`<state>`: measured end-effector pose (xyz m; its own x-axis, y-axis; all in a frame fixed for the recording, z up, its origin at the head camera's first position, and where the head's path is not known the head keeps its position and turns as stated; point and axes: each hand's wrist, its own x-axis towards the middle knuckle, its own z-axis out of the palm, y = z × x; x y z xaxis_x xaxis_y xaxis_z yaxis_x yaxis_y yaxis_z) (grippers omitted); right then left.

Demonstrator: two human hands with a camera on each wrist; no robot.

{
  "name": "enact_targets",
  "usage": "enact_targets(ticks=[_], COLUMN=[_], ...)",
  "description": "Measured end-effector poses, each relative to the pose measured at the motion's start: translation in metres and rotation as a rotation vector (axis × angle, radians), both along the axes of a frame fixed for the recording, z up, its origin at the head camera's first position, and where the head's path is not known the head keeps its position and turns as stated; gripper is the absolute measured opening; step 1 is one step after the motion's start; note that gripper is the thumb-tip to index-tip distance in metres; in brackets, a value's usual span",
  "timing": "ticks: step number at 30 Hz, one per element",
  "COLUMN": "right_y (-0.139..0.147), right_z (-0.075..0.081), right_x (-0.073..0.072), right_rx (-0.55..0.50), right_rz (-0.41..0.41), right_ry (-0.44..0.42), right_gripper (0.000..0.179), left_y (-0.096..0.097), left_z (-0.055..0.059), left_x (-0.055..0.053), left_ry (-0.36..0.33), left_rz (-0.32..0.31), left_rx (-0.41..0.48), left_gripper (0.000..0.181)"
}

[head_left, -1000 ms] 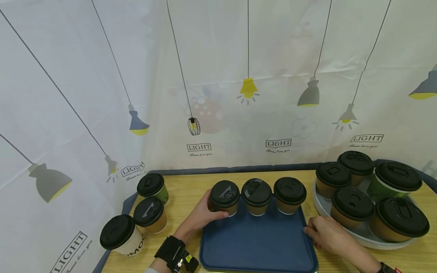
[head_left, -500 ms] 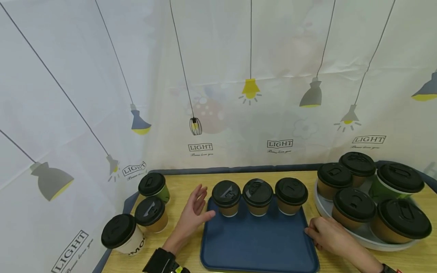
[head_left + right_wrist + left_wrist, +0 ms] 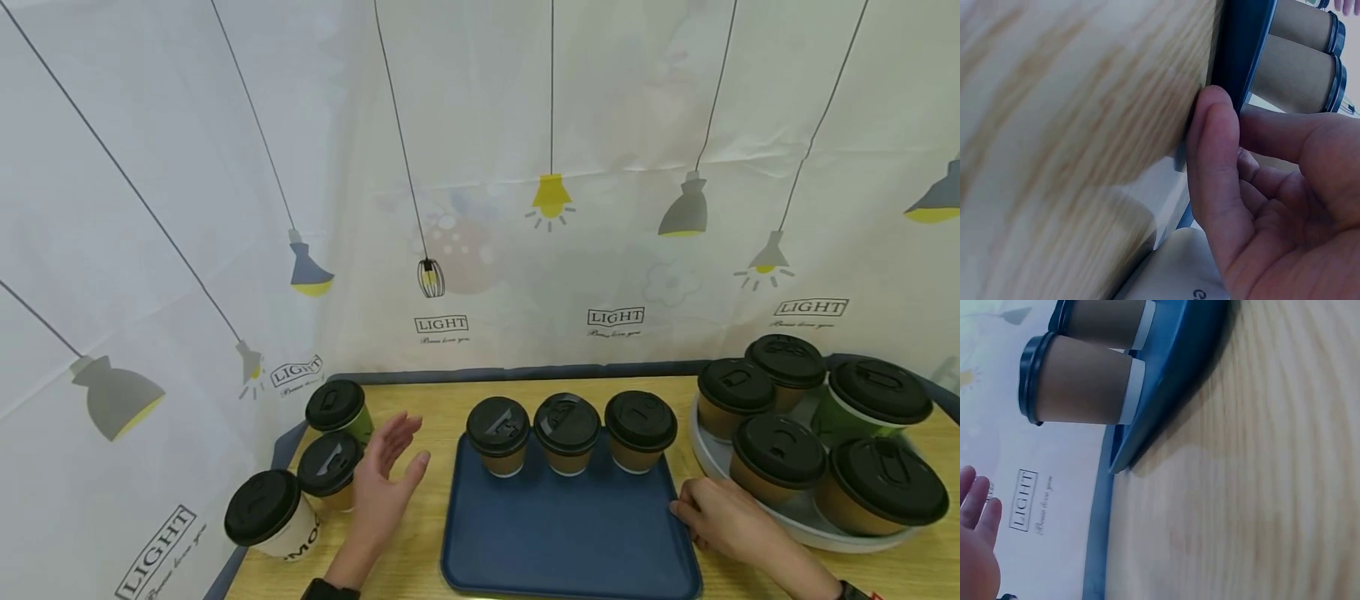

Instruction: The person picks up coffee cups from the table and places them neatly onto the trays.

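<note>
The person's left hand (image 3: 378, 479) hangs above the wooden table (image 3: 420, 408) with its fingers spread apart and nothing in them, just beside the brown cup (image 3: 330, 468) that sits between a green cup (image 3: 339, 410) farther back and a white cup (image 3: 268, 512) nearer the front edge. Those three stand loose on the table's left side, close together and within easy reach of that hand. To their right lies a blue tray (image 3: 566, 533), and along its far edge three lidded brown cups (image 3: 564, 433) stand upright in a neat row, touching or nearly so, which leaves the near part of the tray bare. The right hand (image 3: 720, 521) rests at the tray's right edge; the right wrist view shows its thumb (image 3: 1213, 162) pressed against the rim with the other fingers loosely curled behind, as if steadying the tray so it will not slide. Farther right, a round white tray (image 3: 806, 512) carries five more lidded cups, packed close.
</note>
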<state>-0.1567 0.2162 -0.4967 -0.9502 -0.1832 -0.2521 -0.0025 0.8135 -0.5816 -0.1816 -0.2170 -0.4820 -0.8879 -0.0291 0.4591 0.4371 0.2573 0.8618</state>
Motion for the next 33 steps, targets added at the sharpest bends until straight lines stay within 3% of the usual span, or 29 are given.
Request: enact_targets(ticks=[5,11,18,25,33], right_y=[0.001,0.002,0.001,-0.001,-0.001], right_z=[-0.001,0.000,0.000,0.000,0.000], right_x=[0.001,0.002,0.002,0.003,0.003], right_rx=[0.005,-0.001,-0.004,-0.003,-0.006], right_rz=[0.002,0.006,0.002,-0.002,0.001], right_ry=[0.014,0.028,0.023,0.031,0.040], right_gripper=[0.032,0.032,0.031,0.031,0.031], left_y=[-0.007,-0.021,-0.044,-0.065,-0.083], left_z=[0.001,0.001,0.004,0.009,0.008], left_x=[0.011,0.019,0.029,0.041,0.049], left_ry=[0.180,0.317,0.472,0.477,0.445], left_rz=[0.119,0.250,0.397,0.612,0.871], left_rx=[-0.047,-0.066,-0.194,-0.159,-0.128], left_gripper=[0.050,0.046,0.047,0.047,0.062])
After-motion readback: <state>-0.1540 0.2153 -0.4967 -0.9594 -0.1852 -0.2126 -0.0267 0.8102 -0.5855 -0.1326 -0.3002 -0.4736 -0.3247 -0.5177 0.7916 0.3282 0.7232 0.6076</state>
